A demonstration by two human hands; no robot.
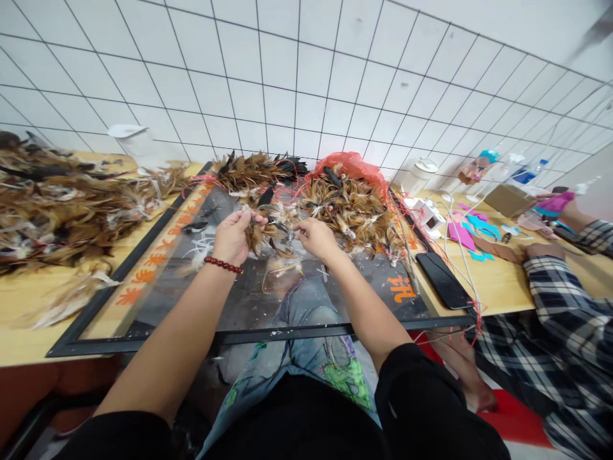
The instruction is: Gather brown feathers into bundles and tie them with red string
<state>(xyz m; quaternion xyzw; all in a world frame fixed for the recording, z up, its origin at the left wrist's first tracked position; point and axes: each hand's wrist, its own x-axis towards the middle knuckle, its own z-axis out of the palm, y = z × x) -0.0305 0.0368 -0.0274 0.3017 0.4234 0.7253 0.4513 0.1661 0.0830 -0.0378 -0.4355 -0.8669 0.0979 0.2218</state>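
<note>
My left hand (235,237), with a red bead bracelet on its wrist, is closed on a small bunch of brown feathers (257,237). To its right, my right hand (313,236) has its fingers pressed together at the edge of the loose feathers; what they pinch, if anything, is too small to name. Both hands are over a dark glass panel (239,297) with a black frame. Behind them lie a brown feather pile (354,207) and a row of feather bundles (249,171), with red string among them.
A large feather heap (71,211) covers the table at the left. A red plastic bag (352,165) stands behind the pile. At the right are a phone (443,280), white cables, coloured cutouts (462,235) and a person in checked sleeves (565,306).
</note>
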